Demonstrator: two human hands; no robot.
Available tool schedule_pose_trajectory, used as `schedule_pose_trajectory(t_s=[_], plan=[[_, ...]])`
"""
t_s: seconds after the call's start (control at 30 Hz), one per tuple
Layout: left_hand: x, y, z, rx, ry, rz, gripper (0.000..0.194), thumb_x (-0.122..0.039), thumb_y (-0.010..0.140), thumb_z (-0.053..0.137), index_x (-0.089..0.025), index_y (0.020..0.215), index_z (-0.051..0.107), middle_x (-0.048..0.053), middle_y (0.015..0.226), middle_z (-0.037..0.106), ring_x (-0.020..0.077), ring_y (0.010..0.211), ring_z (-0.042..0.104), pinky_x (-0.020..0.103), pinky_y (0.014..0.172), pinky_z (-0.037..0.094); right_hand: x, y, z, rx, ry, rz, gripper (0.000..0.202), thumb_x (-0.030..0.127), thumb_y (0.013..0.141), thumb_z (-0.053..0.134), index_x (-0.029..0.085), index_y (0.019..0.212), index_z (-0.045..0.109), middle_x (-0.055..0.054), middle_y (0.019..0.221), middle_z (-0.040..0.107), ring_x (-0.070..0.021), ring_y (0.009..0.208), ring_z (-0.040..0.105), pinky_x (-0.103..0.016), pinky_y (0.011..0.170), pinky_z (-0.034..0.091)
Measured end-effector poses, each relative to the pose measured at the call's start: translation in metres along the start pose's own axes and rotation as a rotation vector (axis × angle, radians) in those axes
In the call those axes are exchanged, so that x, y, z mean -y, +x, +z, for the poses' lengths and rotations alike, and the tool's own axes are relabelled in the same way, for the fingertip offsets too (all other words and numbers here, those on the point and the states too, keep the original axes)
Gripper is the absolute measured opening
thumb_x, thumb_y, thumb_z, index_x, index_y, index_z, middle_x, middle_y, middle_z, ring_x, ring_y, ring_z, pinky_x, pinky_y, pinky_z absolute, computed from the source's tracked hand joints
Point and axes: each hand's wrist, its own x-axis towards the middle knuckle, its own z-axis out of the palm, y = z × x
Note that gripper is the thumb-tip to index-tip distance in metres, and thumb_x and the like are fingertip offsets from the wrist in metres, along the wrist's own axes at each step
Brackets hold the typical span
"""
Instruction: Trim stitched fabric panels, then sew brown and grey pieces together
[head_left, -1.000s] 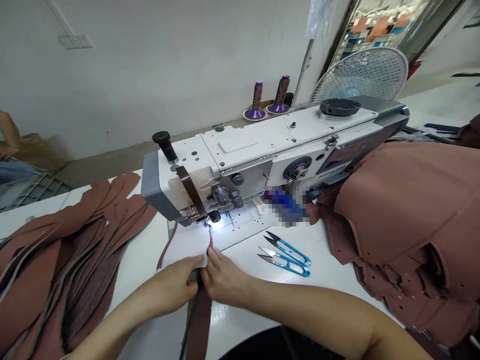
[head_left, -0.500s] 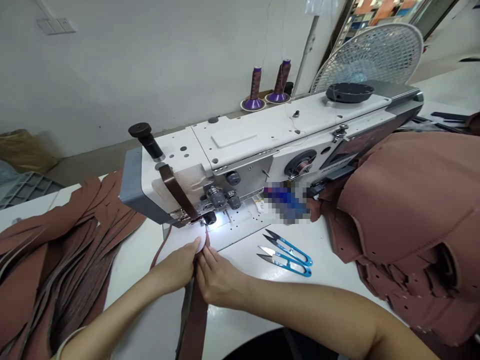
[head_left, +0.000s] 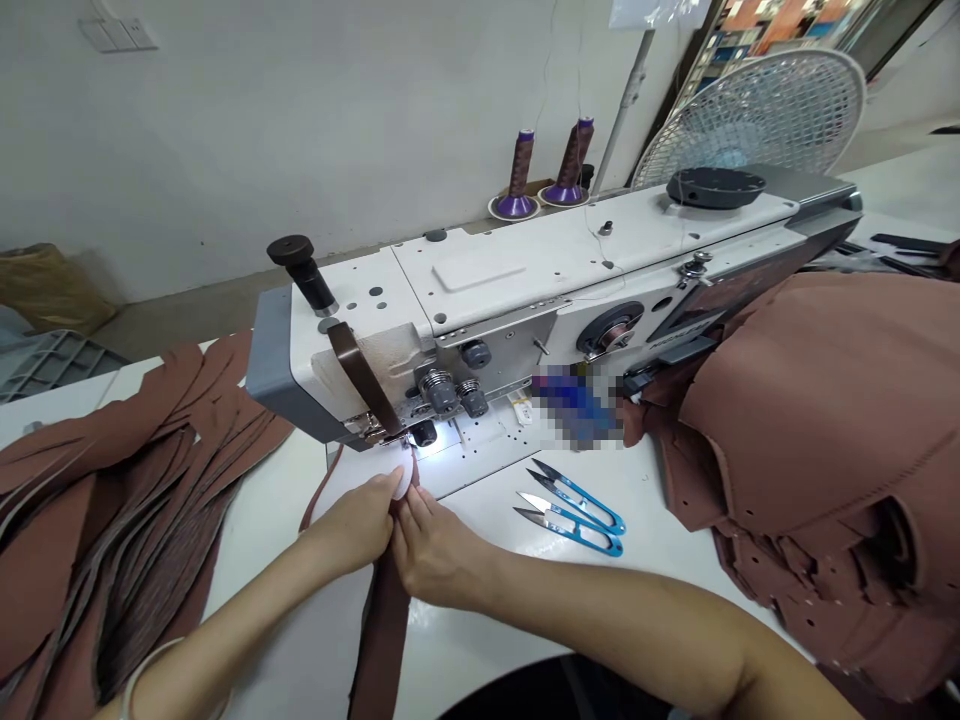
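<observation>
In the head view, a brown leather strip (head_left: 384, 640) runs up from the table's front edge to the lit needle area of a white sewing machine (head_left: 480, 265). My left hand (head_left: 356, 520) is closed on the strip's left side, its thumb pressing a white rounded piece (head_left: 403, 478) just in front of the presser foot. Against the strip's right edge, my right hand (head_left: 442, 550) pinches the leather with its fingers together. The two hands meet at the fingertips. The leather under the fingers is hidden, as is the needle tip.
Two blue-handled thread snips (head_left: 574, 515) lie right of my right hand. Brown leather strips (head_left: 150, 500) are heaped at the left, and larger leather pieces (head_left: 817, 400) at the right. Behind the machine stand two thread cones (head_left: 517, 185) and a white fan (head_left: 757, 115).
The view has shifted slightly. Both hands keep their grip and have edged a little toward the needle with the leather strip. The snips lie where they were.
</observation>
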Motion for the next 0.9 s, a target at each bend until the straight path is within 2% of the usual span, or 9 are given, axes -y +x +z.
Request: schedule_pose_trajectory(t_s=[0.07, 0.17, 0.27, 0.47, 0.57, 0.73, 0.9], plan=[[-0.002, -0.003, -0.001, -0.009, 0.050, -0.011, 0.046, -0.011, 0.078, 0.041, -0.018, 0.122, 0.052, 0.013, 0.120, 0.058, 0.0263, 0.117, 0.053, 0.039, 0.100, 0.039, 0.002, -0.001, -0.002, -0.008, -0.010, -0.009, 0.025, 0.005, 0.082, 0.043, -0.006, 0.096, 0.060, -0.030, 0.092, 0.066, -0.0347, 0.088, 0.065, -0.056, 0.083, 0.047], [-0.004, -0.007, -0.001, -0.045, 0.069, -0.014, 0.033, -0.017, 0.084, 0.039, -0.020, 0.110, 0.059, 0.010, 0.111, 0.061, 0.0243, 0.108, 0.057, 0.038, 0.096, 0.041, 0.005, -0.003, -0.005, -0.002, -0.027, -0.015, 0.029, 0.008, 0.084, 0.042, -0.009, 0.101, 0.059, -0.033, 0.098, 0.064, -0.0355, 0.091, 0.064, -0.057, 0.083, 0.047], [-0.006, -0.009, 0.000, -0.067, 0.009, 0.024, 0.033, -0.018, 0.087, 0.034, -0.018, 0.103, 0.063, 0.010, 0.101, 0.063, 0.0223, 0.099, 0.059, 0.036, 0.091, 0.043, 0.006, -0.002, -0.008, 0.013, -0.040, -0.031, 0.031, 0.008, 0.084, 0.043, -0.011, 0.103, 0.058, -0.035, 0.100, 0.063, -0.0362, 0.093, 0.064, -0.057, 0.083, 0.047], [-0.004, -0.008, 0.005, -0.079, -0.197, 0.107, 0.036, -0.026, 0.090, 0.032, -0.018, 0.109, 0.062, 0.008, 0.096, 0.062, 0.0203, 0.093, 0.058, 0.033, 0.088, 0.045, 0.004, 0.000, -0.010, -0.070, -0.050, -0.033, 0.028, 0.005, 0.079, 0.044, -0.009, 0.095, 0.062, -0.031, 0.092, 0.066, -0.0372, 0.086, 0.066, -0.057, 0.080, 0.048], [-0.001, -0.006, 0.006, -0.080, -0.264, 0.115, 0.037, -0.030, 0.091, 0.032, -0.018, 0.107, 0.063, 0.008, 0.099, 0.062, 0.0206, 0.096, 0.058, 0.033, 0.090, 0.044, 0.005, 0.000, -0.010, -0.043, -0.057, -0.033, 0.029, 0.007, 0.080, 0.043, -0.009, 0.096, 0.061, -0.031, 0.094, 0.066, -0.0367, 0.087, 0.066, -0.058, 0.082, 0.048], [0.001, -0.003, 0.004, -0.071, -0.275, 0.122, 0.036, -0.032, 0.092, 0.033, -0.019, 0.103, 0.064, 0.007, 0.101, 0.063, 0.0208, 0.098, 0.058, 0.033, 0.093, 0.044, 0.004, 0.001, -0.010, -0.005, -0.053, -0.045, 0.030, 0.007, 0.082, 0.044, -0.011, 0.099, 0.060, -0.033, 0.095, 0.065, -0.0361, 0.088, 0.066, -0.058, 0.085, 0.047], [0.004, 0.002, 0.002, -0.085, -0.246, 0.142, 0.038, -0.033, 0.092, 0.032, -0.020, 0.109, 0.064, 0.006, 0.098, 0.065, 0.0202, 0.096, 0.059, 0.033, 0.092, 0.046, -0.001, 0.003, -0.003, 0.001, -0.016, -0.027, 0.029, 0.008, 0.084, 0.044, -0.011, 0.100, 0.059, -0.033, 0.096, 0.064, -0.0354, 0.090, 0.066, -0.058, 0.088, 0.047]])
